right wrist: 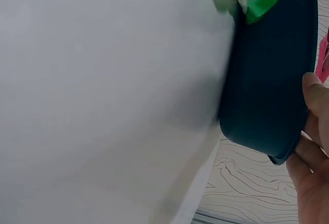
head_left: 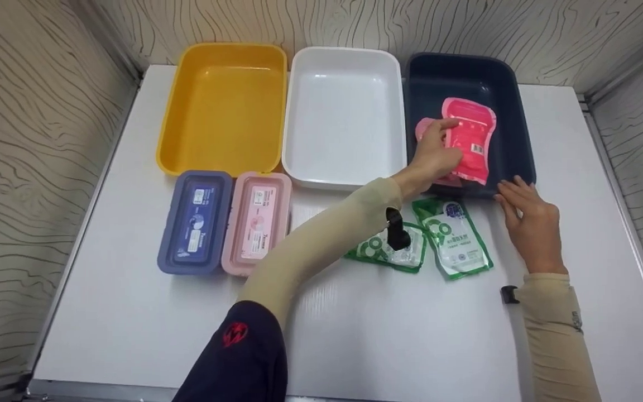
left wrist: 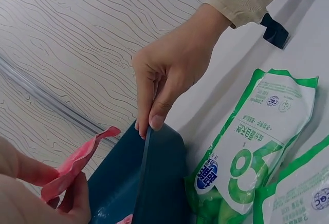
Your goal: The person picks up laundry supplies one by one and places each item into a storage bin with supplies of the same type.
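My left hand (head_left: 435, 154) pinches a bright pink pouch (head_left: 471, 146) above the dark blue tray (head_left: 508, 120). Another pink pouch (head_left: 423, 125) lies partly hidden beneath it in that tray. In the left wrist view the held pouch (left wrist: 77, 165) appears edge-on between thumb and fingers. At the tray's near right corner, my right hand (head_left: 533, 223) grips the rim, the thumb on the outer side and fingers over the edge. Two green-and-white pouches (head_left: 460, 239) lie on the table just in front of the tray, one partly covered by the left forearm.
Left of the blue tray stand a white tray (head_left: 345, 184) and a yellow tray (head_left: 166, 139). A blue lidded box (head_left: 194, 223) and a pink lidded box (head_left: 257, 223) sit side by side before the yellow tray. Patterned panels (head_left: 327, 25) enclose the white table (head_left: 411, 335).
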`<state>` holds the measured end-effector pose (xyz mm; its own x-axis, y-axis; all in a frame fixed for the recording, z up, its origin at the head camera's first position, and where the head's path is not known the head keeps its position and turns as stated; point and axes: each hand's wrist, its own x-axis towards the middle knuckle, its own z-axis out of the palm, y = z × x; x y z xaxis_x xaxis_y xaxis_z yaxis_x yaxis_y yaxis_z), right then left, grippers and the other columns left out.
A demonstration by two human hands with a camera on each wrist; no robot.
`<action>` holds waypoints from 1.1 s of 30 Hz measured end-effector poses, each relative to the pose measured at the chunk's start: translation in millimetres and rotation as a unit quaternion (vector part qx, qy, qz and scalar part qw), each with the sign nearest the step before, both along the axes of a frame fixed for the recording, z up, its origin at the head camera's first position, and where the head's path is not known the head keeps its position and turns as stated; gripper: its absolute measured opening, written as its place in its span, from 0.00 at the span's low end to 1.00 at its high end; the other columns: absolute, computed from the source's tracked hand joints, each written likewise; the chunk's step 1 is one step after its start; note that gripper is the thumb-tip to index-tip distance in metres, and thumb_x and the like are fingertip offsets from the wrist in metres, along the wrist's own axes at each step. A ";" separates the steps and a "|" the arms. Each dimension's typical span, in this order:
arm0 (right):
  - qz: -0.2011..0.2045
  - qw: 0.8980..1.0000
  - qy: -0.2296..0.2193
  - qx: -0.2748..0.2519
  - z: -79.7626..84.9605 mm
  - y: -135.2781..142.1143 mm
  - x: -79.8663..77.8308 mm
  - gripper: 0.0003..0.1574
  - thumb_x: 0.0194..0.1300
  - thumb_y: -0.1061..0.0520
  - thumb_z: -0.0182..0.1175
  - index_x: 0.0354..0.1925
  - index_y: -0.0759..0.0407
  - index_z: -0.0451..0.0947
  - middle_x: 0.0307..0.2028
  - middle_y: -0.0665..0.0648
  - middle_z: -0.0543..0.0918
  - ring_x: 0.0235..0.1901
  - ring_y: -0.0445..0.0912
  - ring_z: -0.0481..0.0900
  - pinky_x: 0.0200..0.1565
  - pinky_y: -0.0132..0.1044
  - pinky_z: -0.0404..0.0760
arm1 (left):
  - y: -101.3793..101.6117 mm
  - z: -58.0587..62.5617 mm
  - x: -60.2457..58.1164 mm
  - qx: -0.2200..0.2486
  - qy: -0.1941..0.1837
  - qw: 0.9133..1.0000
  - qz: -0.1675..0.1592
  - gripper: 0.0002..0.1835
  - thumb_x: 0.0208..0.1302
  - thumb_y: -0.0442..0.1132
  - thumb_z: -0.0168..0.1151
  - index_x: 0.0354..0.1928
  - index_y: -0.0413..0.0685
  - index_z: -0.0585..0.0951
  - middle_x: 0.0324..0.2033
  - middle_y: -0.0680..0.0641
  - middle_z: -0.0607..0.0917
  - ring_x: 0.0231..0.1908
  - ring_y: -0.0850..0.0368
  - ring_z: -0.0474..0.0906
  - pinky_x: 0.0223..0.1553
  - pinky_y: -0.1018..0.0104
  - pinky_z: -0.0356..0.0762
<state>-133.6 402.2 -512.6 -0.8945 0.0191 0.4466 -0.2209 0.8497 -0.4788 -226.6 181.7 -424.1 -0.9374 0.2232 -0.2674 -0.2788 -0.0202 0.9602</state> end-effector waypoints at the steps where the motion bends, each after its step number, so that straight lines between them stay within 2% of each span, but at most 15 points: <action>1: -0.001 1.000 -0.001 -0.005 -1.0 -0.4 -0.3 0.19 0.70 0.66 0.70 0.58 0.65 0.87 0.58 0.67 0.88 0.69 0.62 0.80 0.77 0.49 0.67 | 2.3 -1.0 -1.4 -0.007 -0.004 1.000 0.005 0.37 0.60 0.21 0.66 0.70 0.53 0.74 0.57 0.50 0.80 0.40 0.59 0.80 0.31 0.68 0.87; 9: 0.002 1.000 0.011 -0.028 -6.7 -0.4 -1.0 0.17 0.68 0.67 0.71 0.55 0.66 0.88 0.55 0.67 0.89 0.67 0.63 0.81 0.78 0.48 0.67 | 16.9 -15.2 -13.0 -0.037 -0.027 0.998 0.032 0.37 0.56 0.23 0.70 0.67 0.55 0.76 0.58 0.51 0.82 0.46 0.59 0.78 0.36 0.70 0.87; 14: 0.009 0.999 0.028 -0.033 -5.0 0.2 4.2 0.17 0.68 0.67 0.71 0.55 0.68 0.88 0.54 0.68 0.89 0.66 0.65 0.82 0.75 0.56 0.69 | 25.0 -23.7 -13.7 -0.027 -0.028 0.999 0.015 0.41 0.52 0.23 0.72 0.68 0.57 0.75 0.59 0.52 0.81 0.47 0.59 0.77 0.37 0.66 0.89; 18: 0.001 0.999 0.022 -0.036 -4.4 0.8 6.9 0.18 0.68 0.67 0.71 0.55 0.67 0.88 0.54 0.68 0.89 0.66 0.64 0.82 0.76 0.54 0.69 | 31.4 -27.7 -12.4 -0.045 -0.027 0.999 -0.002 0.42 0.54 0.24 0.73 0.70 0.62 0.74 0.61 0.54 0.81 0.48 0.59 0.77 0.40 0.63 0.90; 23: 0.000 0.999 0.020 -0.039 -6.8 0.8 4.6 0.18 0.68 0.67 0.71 0.55 0.66 0.88 0.54 0.68 0.89 0.66 0.63 0.82 0.76 0.54 0.69 | 37.4 -34.8 -15.7 -0.065 -0.014 0.998 -0.004 0.43 0.54 0.23 0.73 0.71 0.59 0.73 0.57 0.52 0.83 0.45 0.58 0.79 0.38 0.67 0.89; 25: 0.003 0.999 0.024 -0.042 -7.1 0.1 4.2 0.18 0.68 0.67 0.71 0.56 0.65 0.88 0.54 0.68 0.89 0.66 0.64 0.82 0.75 0.56 0.69 | 39.0 -37.9 -17.3 -0.058 -0.010 0.998 -0.002 0.46 0.52 0.22 0.73 0.73 0.57 0.70 0.56 0.50 0.83 0.45 0.58 0.79 0.38 0.67 0.89; 29: 0.004 0.999 0.029 -0.041 -5.7 -0.9 3.5 0.18 0.68 0.66 0.71 0.56 0.65 0.88 0.53 0.68 0.89 0.65 0.64 0.82 0.75 0.58 0.69 | 40.6 -40.7 -17.3 -0.048 0.000 0.999 0.006 0.54 0.50 0.22 0.75 0.77 0.59 0.62 0.55 0.51 0.81 0.46 0.58 0.80 0.41 0.65 0.90; 33: 0.003 0.999 0.030 -0.039 -4.0 -0.9 1.7 0.18 0.69 0.66 0.71 0.56 0.64 0.88 0.53 0.68 0.89 0.65 0.64 0.82 0.75 0.58 0.69 | 42.6 -40.3 -17.0 -0.041 0.003 0.999 0.007 0.50 0.51 0.22 0.75 0.73 0.58 0.62 0.50 0.52 0.81 0.44 0.59 0.81 0.42 0.66 0.90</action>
